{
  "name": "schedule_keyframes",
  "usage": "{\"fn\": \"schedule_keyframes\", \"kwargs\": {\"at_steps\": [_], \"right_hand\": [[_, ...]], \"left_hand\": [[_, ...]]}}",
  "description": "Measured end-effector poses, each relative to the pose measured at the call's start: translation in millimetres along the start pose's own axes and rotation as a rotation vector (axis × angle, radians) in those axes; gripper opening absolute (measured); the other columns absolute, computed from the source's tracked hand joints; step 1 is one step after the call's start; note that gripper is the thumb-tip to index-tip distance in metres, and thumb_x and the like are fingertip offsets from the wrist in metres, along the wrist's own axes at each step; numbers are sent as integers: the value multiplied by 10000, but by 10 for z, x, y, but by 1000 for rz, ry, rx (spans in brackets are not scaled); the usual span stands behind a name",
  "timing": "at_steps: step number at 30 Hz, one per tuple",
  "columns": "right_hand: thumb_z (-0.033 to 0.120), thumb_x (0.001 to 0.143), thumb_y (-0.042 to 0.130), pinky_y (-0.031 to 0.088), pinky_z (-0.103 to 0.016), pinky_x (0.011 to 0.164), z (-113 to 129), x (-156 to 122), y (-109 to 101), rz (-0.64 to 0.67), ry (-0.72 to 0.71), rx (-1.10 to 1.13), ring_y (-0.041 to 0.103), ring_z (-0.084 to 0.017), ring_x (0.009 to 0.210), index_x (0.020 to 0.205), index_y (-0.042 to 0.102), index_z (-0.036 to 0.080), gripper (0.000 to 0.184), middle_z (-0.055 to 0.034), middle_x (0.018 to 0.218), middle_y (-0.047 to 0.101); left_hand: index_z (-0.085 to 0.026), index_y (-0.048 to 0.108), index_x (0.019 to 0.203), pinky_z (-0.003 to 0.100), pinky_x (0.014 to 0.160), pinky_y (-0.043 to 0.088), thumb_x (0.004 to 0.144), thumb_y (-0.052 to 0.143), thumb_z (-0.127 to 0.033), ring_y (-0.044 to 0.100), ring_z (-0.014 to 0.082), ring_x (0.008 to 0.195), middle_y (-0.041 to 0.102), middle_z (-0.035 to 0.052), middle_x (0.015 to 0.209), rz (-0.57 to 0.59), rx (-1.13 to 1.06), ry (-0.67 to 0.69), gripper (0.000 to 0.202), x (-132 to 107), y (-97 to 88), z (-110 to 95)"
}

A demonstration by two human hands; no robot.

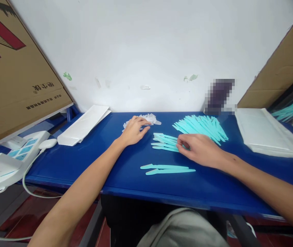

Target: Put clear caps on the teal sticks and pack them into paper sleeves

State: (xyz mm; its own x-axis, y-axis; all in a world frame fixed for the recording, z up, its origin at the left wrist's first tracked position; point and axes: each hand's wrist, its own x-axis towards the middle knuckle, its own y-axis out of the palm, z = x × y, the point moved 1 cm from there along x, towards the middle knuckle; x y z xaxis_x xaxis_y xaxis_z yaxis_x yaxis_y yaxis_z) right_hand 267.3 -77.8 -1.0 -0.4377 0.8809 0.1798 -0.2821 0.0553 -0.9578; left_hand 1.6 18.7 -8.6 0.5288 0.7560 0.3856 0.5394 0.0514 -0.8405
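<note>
Just two teal sticks (167, 168) lie loose before the right hand (200, 150).

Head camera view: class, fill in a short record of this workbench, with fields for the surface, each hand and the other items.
surface: blue table
left hand: spread, fingertips on a pile of clear plastic pieces
right hand: fingers curled at the end of a small bunch of teal sticks; grip unclear
farther back: large fan of teal sticks
near front edge: two teal sticks side by side
sides: white packet left, white stack right
</note>
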Motion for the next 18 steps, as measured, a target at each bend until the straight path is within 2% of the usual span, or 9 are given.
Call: {"fn": "schedule_keyframes", "kwargs": {"at_steps": [3, 6, 9, 12, 14, 18], "right_hand": [[373, 958, 449, 279, -289, 573, -5, 5, -12, -8, 24, -46, 530, -155, 633, 867, 594, 217, 231, -15, 782, 647], [377, 948, 483, 330, -294, 624, 31, -8, -52, -6, -20, -3, 553, -175, 680, 897, 631, 209, 229, -24, 743, 628], [447, 938, 541, 369, -304, 691, 101, -54, -78, 133, -109, 99, 561, -206, 749, 901, 684, 230, 262, -11, 637, 580], [537, 919, 576, 373, -303, 684, 155, -102, -72, 263, -155, 171, 550, -235, 832, 938, 720, 250, 322, -19, 609, 549], [521, 916, 588, 378, -302, 687, 174, -112, -63, 288, -173, 194, 544, -230, 827, 951, 722, 247, 307, -20, 620, 542], [424, 928, 578, 369, -296, 648, 194, -90, -72, 286, -188, 210, 518, -182, 659, 899, 718, 218, 251, -2, 577, 511]], "left_hand": [[-267, 621, 1396, 612, 1046, 385, 1017, 448, -382, 393, 388, 1349, 499, 149, 1473, 102, 311, -48, 432, -29, 14, 113], [-271, 615, 1405, 622, 1062, 361, 1030, 408, -382, 346, 398, 1384, 432, 161, 1513, 185, 388, -72, 443, -40, 35, 150], [-242, 668, 1333, 602, 1083, 340, 1024, 417, -370, 369, 380, 1366, 475, 143, 1501, 174, 376, -25, 418, -24, 43, 138], [-224, 645, 1344, 584, 1090, 318, 1026, 403, -360, 397, 364, 1353, 568, 120, 1447, 178, 303, 56, 422, -5, 57, 133], [-220, 632, 1351, 576, 1094, 295, 1029, 385, -347, 395, 363, 1369, 598, 107, 1430, 202, 249, 89, 425, 2, 74, 137], [-231, 647, 1319, 531, 1083, 288, 1008, 427, -322, 447, 339, 1321, 655, 104, 1347, 175, 169, 102, 392, 6, 89, 124]]}}
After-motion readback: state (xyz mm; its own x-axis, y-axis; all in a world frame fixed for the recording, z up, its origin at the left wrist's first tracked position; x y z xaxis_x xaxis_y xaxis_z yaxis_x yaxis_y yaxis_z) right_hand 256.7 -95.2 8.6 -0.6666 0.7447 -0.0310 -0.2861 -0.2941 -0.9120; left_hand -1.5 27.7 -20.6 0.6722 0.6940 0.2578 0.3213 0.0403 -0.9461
